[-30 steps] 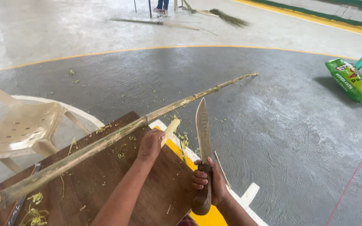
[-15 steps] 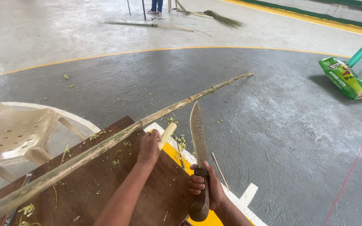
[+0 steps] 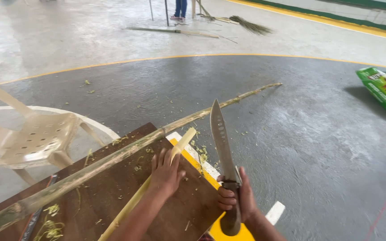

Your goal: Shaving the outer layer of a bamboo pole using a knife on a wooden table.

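While left hand stays on peeled stalk, knife now more upright.
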